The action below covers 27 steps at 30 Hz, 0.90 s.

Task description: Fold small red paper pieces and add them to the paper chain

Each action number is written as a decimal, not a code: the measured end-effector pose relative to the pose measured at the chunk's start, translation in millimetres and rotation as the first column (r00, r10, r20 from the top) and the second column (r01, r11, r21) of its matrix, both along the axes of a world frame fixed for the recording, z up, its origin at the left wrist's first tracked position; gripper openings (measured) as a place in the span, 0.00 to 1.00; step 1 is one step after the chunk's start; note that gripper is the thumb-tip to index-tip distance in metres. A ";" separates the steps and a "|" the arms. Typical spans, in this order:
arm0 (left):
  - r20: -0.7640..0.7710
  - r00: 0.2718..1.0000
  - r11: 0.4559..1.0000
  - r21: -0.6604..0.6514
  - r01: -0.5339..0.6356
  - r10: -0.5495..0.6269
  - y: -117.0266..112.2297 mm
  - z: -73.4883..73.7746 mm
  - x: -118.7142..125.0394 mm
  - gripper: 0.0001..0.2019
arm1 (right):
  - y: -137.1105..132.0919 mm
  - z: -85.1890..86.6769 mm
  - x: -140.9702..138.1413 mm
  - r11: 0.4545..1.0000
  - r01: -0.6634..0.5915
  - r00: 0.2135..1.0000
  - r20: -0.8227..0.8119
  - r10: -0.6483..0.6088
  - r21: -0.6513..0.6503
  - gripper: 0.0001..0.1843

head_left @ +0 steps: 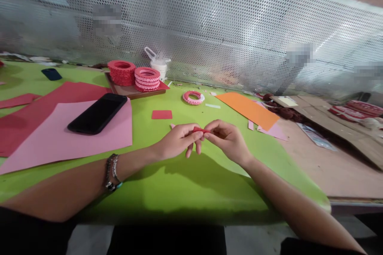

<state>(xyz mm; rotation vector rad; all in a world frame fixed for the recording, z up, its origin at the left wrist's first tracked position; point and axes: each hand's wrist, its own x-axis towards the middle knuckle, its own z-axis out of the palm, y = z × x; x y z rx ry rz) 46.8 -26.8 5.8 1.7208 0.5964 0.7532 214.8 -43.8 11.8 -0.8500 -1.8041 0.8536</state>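
Above the middle of the lime-green table mat, a small red strip of paper was pinched between both hands, raised a little off the surface. The left hand gripped one end between thumb and forefinger, its other fingers hanging loosely down, and a beaded bracelet circled that wrist. The right hand closed narrowly on the other end of the strip, fingers curled in tight, so the two hands met almost fingertip to fingertip. Just beyond the hands a small red paper rectangle lay flat on the mat, and farther back a single pink-and-white woven paper ring rested by itself. To the right of that ring an orange sheet of paper lay at an angle, with pale pink scraps near its lower end. On the left a large pink sheet of paper overlapped a dark red sheet, and a black smartphone lay face up on the pink one. Behind these, a brown tray held two stacks of red and pink paper rings, with a white plastic container just behind it. A perforated metal screen ran along the far edge of the table.
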 end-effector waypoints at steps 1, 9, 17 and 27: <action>0.015 1.000 1.000 0.006 -0.013 0.013 0.1 -0.7 0.6 0.08 | -0.2 -0.4 -1.2 0.999 0.019 1.000 -0.005 -0.019 0.035 0.03; 0.029 0.998 0.999 -0.007 -0.053 0.053 -1.3 -2.3 5.2 0.12 | -2.7 0.4 -1.4 0.683 0.000 0.915 0.275 -0.294 0.731 0.05; 0.042 0.997 0.998 -0.003 0.070 -0.070 -1.4 1.9 -2.5 0.12 | -1.7 3.0 5.6 0.668 -0.131 0.868 0.410 -0.280 0.733 0.05; -0.233 0.967 0.976 0.164 0.145 -0.104 4.2 1.6 -5.0 0.09 | -1.7 13.1 5.5 0.924 -0.132 0.935 0.354 -0.003 0.358 0.09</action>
